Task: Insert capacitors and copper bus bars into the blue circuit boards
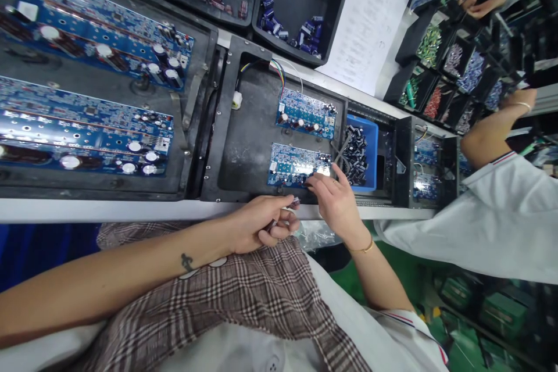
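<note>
Blue circuit board (293, 164) sits in the black tray (244, 145), near edge. My right hand (335, 200) has fingertips on its corner, seating a part; grip unclear. My left hand (261, 224) pinches small capacitors (294, 202), ready to feed. Next: align leads with holes. Board half-populated.
</note>
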`<state>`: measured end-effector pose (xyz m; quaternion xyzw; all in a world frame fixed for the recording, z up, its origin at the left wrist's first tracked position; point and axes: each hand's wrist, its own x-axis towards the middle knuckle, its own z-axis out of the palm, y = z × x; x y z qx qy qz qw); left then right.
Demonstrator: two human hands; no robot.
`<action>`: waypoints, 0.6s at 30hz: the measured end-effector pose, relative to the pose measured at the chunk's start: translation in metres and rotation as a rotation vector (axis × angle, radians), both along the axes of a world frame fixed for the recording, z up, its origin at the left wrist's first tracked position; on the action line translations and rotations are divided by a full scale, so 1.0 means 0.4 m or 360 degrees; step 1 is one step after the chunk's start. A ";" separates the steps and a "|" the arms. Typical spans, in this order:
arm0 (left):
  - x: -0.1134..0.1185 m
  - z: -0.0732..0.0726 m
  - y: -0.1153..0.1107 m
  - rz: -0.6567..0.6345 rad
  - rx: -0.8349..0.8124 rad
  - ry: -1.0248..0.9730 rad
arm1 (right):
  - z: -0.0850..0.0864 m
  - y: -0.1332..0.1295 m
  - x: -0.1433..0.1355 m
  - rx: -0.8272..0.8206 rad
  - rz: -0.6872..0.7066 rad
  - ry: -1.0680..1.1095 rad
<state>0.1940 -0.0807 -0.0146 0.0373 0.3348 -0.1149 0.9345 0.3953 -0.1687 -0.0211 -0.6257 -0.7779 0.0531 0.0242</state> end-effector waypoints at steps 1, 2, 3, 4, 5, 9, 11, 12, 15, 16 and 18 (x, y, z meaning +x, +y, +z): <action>0.000 0.001 0.000 0.0035 -0.0019 -0.0010 | -0.001 -0.001 0.002 0.0011 0.0037 -0.0021; 0.000 0.001 0.000 0.0069 -0.0037 -0.0020 | -0.002 -0.002 0.005 0.0024 0.0084 -0.0034; 0.000 0.001 0.000 0.0101 -0.0051 -0.0030 | -0.003 -0.002 0.007 0.0030 0.0135 -0.0035; 0.000 -0.001 -0.001 0.0133 -0.0056 -0.0041 | -0.001 -0.001 0.009 0.0030 0.0182 -0.0021; -0.001 -0.003 -0.002 0.0167 -0.0052 -0.0051 | 0.003 0.000 0.009 0.0029 0.0214 0.0011; -0.006 -0.011 -0.007 0.0291 0.0055 -0.0083 | 0.038 0.010 -0.014 0.0017 0.0121 0.0348; -0.009 -0.011 -0.010 0.0302 0.0105 -0.0100 | 0.054 0.017 -0.038 -0.0039 0.0078 0.0546; -0.010 -0.010 -0.012 0.0305 0.0112 -0.0093 | 0.057 0.021 -0.049 -0.0063 0.0073 0.0591; -0.014 -0.008 -0.017 0.0348 0.0087 0.0024 | 0.042 0.035 -0.070 0.0010 -0.0024 0.0459; -0.016 -0.009 -0.020 0.0356 0.0084 0.0071 | 0.031 0.040 -0.072 0.0041 -0.0068 0.0386; -0.022 -0.012 -0.024 0.0347 0.0091 0.0091 | 0.013 0.049 -0.072 0.0054 -0.0111 0.0281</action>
